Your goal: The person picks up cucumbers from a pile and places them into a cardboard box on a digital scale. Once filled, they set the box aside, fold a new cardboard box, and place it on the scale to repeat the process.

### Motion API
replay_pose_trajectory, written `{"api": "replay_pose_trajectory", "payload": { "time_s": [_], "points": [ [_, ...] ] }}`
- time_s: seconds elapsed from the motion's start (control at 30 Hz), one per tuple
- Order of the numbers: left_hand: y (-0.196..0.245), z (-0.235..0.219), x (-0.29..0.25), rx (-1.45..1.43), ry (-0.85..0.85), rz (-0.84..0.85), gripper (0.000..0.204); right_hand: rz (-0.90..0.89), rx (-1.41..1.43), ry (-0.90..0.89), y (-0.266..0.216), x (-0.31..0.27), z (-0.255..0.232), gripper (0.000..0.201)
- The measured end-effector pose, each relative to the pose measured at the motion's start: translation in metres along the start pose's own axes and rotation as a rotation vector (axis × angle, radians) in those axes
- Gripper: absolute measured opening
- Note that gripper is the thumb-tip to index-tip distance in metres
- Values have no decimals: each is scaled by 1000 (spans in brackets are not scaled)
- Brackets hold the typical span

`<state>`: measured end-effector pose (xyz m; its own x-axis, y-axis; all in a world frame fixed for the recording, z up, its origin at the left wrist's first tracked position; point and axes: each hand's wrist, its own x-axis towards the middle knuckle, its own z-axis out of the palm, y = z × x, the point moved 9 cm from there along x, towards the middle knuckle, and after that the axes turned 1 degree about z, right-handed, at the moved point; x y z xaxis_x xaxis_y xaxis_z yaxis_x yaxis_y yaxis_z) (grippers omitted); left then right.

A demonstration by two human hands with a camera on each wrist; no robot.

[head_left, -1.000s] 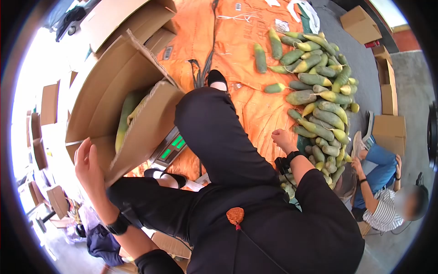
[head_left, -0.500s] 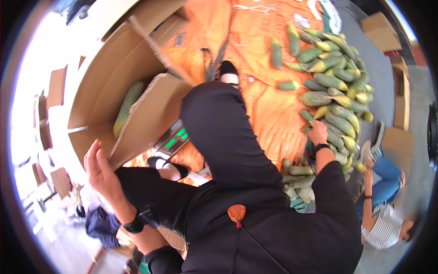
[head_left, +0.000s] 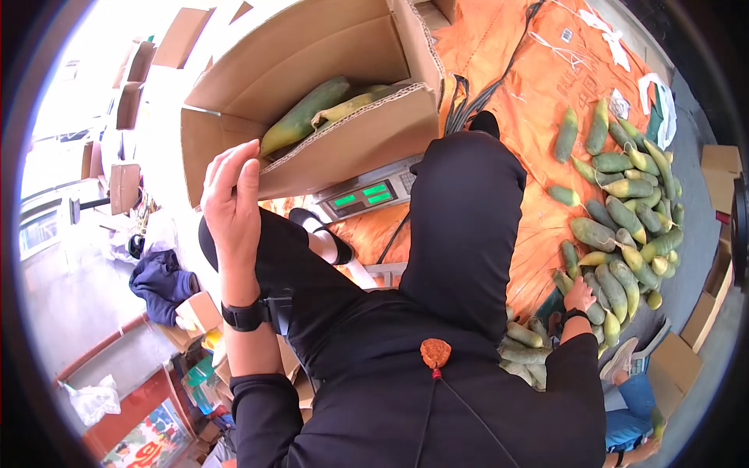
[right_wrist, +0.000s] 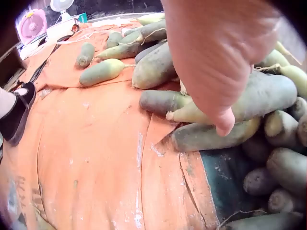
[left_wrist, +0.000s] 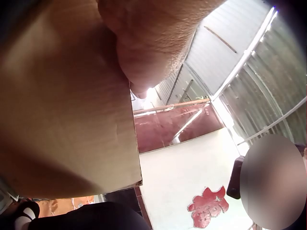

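Observation:
My left hand (head_left: 234, 191) is raised at the near left corner of an open cardboard box (head_left: 359, 148), fingers fairly straight and holding nothing. Close up in the left wrist view, that hand (left_wrist: 153, 38) overlaps the box wall (left_wrist: 72, 120). Inside the box lie long green radishes (head_left: 308, 117). On the right, my right hand (head_left: 579, 295) is at the near side of a pile of green radishes (head_left: 624, 203). In the right wrist view this hand (right_wrist: 216, 52) grips a pale-tipped green radish (right_wrist: 268, 96), thumb on its near side; the other fingers are hidden.
A scale (head_left: 363, 199) with green displays sits under the box. Orange sheeting (head_left: 538, 156) covers the floor, with black cables (head_left: 491, 86) across it. More radishes (head_left: 523, 335) lie beside my right thigh. Another person (head_left: 632, 413) sits at the lower right, near cardboard boxes (head_left: 679, 370).
My right hand has reached outward from beside my thigh to the radish pile and taken hold there. The left hand stays by the box. The head view has swung left.

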<state>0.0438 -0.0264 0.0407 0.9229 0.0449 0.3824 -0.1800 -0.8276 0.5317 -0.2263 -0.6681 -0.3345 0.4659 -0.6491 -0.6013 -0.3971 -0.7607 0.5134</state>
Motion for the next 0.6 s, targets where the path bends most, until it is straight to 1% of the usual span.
{"api": "replay_pose_trajectory", "payload": {
  "time_s": [0.1, 0.17, 0.27, 0.33, 0.37, 0.43, 0.47, 0.53, 0.57, 0.6],
  "points": [
    [0, -1, 0, -8, 4, -11, 17, -37, -2, 16, 0, -4, -7, 35],
    [0, 2, -1, 56, -21, 21, 18, -67, 18, 29, -2, -10, -18, 36],
    [-2, 1, -1, 59, 2, 33, 17, -111, 54, 50, -5, -24, -32, 39],
    [-2, -1, -2, 55, 11, 40, 17, -174, 159, 115, -12, -31, -46, 46],
    [-1, -2, -2, 49, 14, 36, 17, -172, 158, 121, -13, -34, -51, 46],
    [1, -4, -2, 39, 24, 33, 17, -181, 269, 171, -16, -39, -65, 55],
    [2, -6, -3, 18, 35, 39, 17, -179, 269, 177, -16, -39, -67, 55],
    [1, -11, -6, -8, 50, 43, 16, -258, 498, 277, -15, -37, -76, 62],
    [3, -15, -7, -2, 72, 75, 16, -257, 494, 285, -13, -33, -76, 62],
    [5, -19, -9, 3, 93, 107, 16, -297, 766, 326, -9, -28, -79, 61]
  ]
}}
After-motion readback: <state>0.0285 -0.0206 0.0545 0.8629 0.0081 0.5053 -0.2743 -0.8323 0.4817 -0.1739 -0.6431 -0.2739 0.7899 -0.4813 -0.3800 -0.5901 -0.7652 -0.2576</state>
